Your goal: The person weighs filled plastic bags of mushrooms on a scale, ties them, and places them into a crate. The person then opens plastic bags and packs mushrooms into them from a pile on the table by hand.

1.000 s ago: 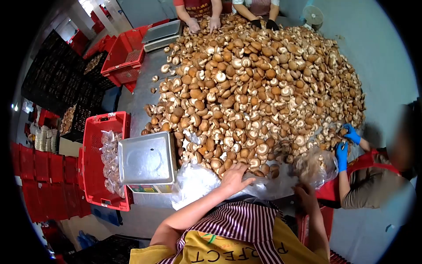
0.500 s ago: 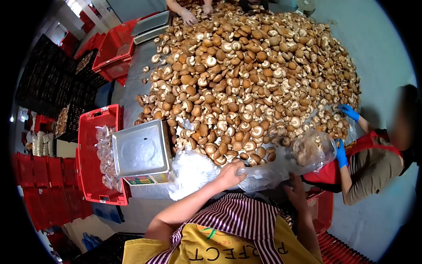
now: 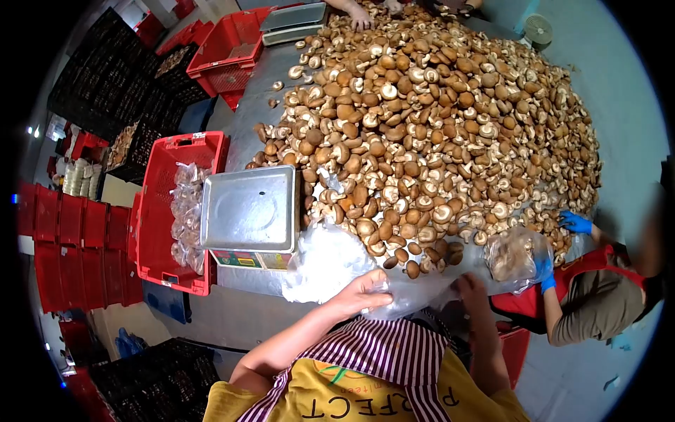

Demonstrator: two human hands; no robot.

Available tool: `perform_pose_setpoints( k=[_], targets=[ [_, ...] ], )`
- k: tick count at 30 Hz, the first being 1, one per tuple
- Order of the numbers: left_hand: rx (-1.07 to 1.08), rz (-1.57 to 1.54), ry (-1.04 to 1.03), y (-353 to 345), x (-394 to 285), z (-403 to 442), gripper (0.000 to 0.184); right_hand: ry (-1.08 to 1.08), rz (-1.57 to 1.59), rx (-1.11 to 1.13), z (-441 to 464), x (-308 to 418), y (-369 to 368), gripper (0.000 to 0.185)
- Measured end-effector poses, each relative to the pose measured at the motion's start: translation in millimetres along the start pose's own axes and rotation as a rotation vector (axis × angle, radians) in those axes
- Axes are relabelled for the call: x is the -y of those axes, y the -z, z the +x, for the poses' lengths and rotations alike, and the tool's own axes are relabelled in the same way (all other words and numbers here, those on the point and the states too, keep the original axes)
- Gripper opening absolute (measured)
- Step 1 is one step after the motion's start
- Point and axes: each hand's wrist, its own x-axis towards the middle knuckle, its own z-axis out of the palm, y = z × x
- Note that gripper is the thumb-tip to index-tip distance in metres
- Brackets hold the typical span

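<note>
Clear bag right of the near scale: left hand's grip, spread on mushrooms a second ago, now pinches it, seemingly securing it; right hand's grip unclear.

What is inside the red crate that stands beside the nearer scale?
In the red crate lie clear plastic bags, apparently of mushrooms, along the side by the nearer scale. Its bare red inside shows beside them. What lies underneath the bags is covered, so I cannot tell.

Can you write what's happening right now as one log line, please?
left hand: pinching clear plastic bag | right hand: at bag's other side | mushrooms: heaped on table | scale: beside red crate
</note>
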Motion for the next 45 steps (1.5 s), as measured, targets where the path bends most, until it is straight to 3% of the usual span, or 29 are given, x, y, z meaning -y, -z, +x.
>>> perform_pose_setpoints(
  k=[1, 2, 3, 4, 6, 7, 8, 9, 10, 11, 12, 14, 17, 22, 24, 27, 28, 30, 33, 34, 37, 40, 41, 42, 43, 44, 45],
  targets=[
    [0.074, -0.155, 0.010, 4, 12, -1, 0.018, 0.001, -0.004, 0.003, 0, -2, 4, 0.021],
    [0.149, -0.311, 0.019, 6, 20, -1, 0.023, -0.047, 0.485, 0.097, -3, 18, 10, 0.020],
    [0.049, -0.276, 0.100, 1, 19, -3, 0.021, -0.098, 0.975, 0.190, -4, 32, 14, 0.019],
    [0.049, -0.280, 0.099, 5, 26, 0, 0.021, -0.099, 0.972, 0.191, -5, 39, 17, 0.019],
    [0.121, 0.127, 0.067, 14, 36, 10, 0.018, -0.194, 1.194, 0.309, -6, 48, 22, 0.024],
    [-0.027, 0.294, 0.044, 14, 41, 12, 0.017, -0.197, 1.188, 0.310, -6, 55, 25, 0.024],
    [-0.154, 0.433, -0.147, 19, 56, 16, 0.017, -0.170, 0.946, 0.303, -3, 63, 29, 0.028],
    [-0.237, 0.603, -0.086, 21, 50, 15, 0.017, -0.142, 0.703, 0.298, 4, 71, 30, 0.033],
    [-0.321, 0.773, -0.018, 24, 45, 13, 0.018, -0.145, 0.696, 0.311, 18, 74, 34, 0.033],
    [-0.344, 0.765, -0.010, 26, 50, 13, 0.020, 0.042, 0.401, 0.256, 39, 75, 40, 0.033],
    [-0.353, 0.762, -0.012, 27, 56, 14, 0.020, 0.231, 0.108, 0.194, 59, 83, 44, 0.034],
    [-0.165, 0.887, -0.092, 29, 73, 18, 0.022, 0.256, -0.025, 0.213, 88, 130, 30, 0.036],
    [-0.119, 0.913, -0.099, 20, 80, 23, 0.026, 0.211, -0.312, 0.189, 126, 184, -28, 0.042],
    [-0.189, 0.847, -0.111, 15, 81, 16, 0.028, 0.521, -0.935, 0.010, 203, 148, -101, 0.043],
    [-0.192, 0.822, -0.071, 18, 83, 10, 0.029, 0.522, -0.853, 0.007, 216, 141, -102, 0.036],
    [-0.261, 0.782, -0.055, 20, 89, 2, 0.031, 0.357, -0.257, 0.063, 225, 131, -91, 0.026],
    [-0.265, 0.776, -0.054, 21, 91, 1, 0.031, 0.196, -0.031, 0.210, 227, 129, -85, 0.025],
    [-0.306, 0.764, -0.096, 20, 91, 1, 0.031, 0.007, 0.368, 0.364, 203, 140, -72, 0.027],
    [-0.275, 0.763, -0.073, 20, 86, 10, 0.029, 0.039, 0.771, 0.615, 185, 128, -63, 0.031],
    [-0.254, 0.773, -0.075, 21, 85, 12, 0.029, 0.042, 0.775, 0.607, 181, 123, -62, 0.031],
    [-0.223, 0.796, -0.137, 21, 89, 25, 0.027, -0.135, 1.233, 0.690, 158, 131, -60, 0.039],
    [-0.129, 0.845, -0.083, 17, 76, 33, 0.026, -0.027, 1.283, 0.614, 166, 108, -68, 0.041],
    [-0.135, 0.843, -0.069, 16, 74, 35, 0.026, -0.080, 1.148, 0.406, 159, 115, -64, 0.037],
    [-0.113, 0.843, -0.065, 13, 72, 38, 0.027, -0.102, 1.090, 0.426, 146, 121, -48, 0.031],
    [-0.090, 0.844, -0.063, 13, 68, 41, 0.027, -0.104, 0.975, 0.254, 124, 129, -35, 0.027],
    [-0.095, 0.843, -0.053, 12, 62, 44, 0.027, 0.080, 0.941, 0.396, 123, 105, -17, 0.026],
    [-0.074, 0.812, -0.092, 10, 56, 45, 0.029, 0.090, 0.881, 0.332, 100, 107, -1, 0.023]
  ],
)
